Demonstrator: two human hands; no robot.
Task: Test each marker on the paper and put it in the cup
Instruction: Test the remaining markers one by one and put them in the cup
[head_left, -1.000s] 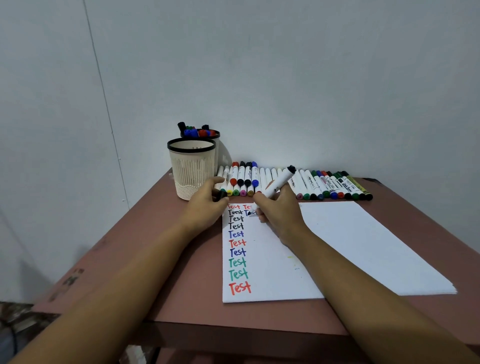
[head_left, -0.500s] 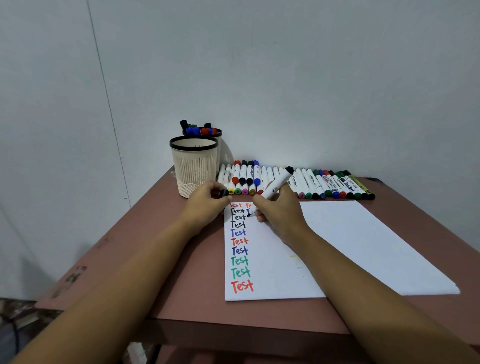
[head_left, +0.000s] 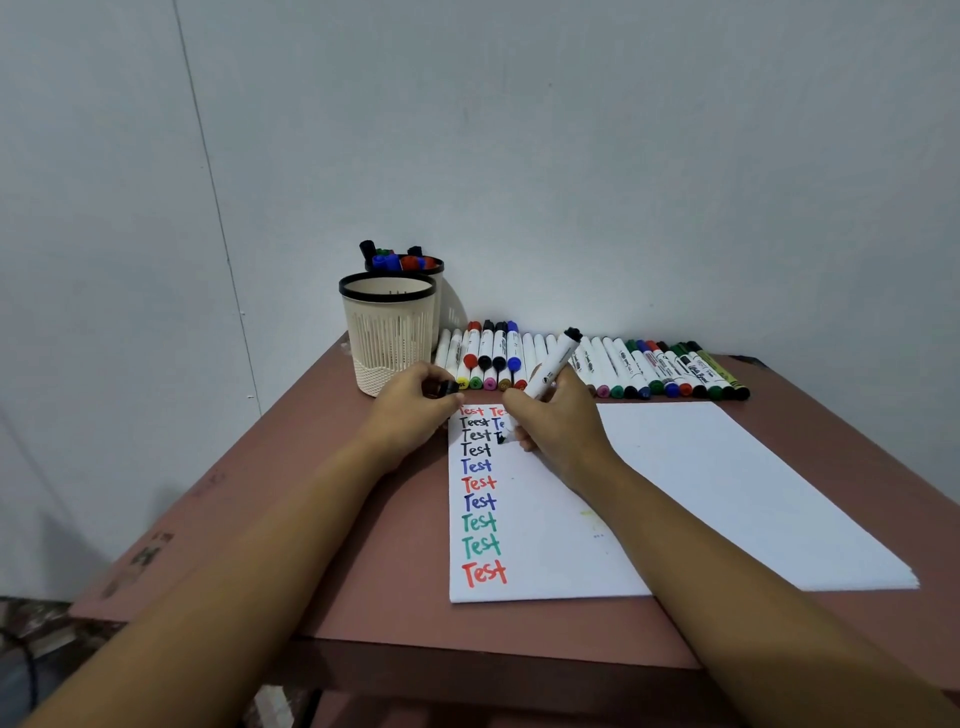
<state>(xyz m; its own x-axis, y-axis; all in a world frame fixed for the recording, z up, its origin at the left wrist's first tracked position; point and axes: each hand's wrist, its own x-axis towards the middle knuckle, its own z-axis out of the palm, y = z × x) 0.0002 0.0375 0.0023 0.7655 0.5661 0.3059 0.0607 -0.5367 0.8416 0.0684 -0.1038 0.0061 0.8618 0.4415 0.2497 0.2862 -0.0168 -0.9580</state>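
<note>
One marker (head_left: 553, 364) was gripped in the right hand (head_left: 561, 421), with the fingers curled round it. Its black tip touched the paper (head_left: 701, 493) just left of those fingers. The left hand (head_left: 415, 410) was close by on the left and pinched a black cap (head_left: 445, 388). The cup (head_left: 389, 332) stood just behind the left hand. More markers (head_left: 649, 364) lay in a row behind the right hand.

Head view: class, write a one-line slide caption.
Right hand writes with a black marker on paper; left hand holds its cap near the cup.
</note>
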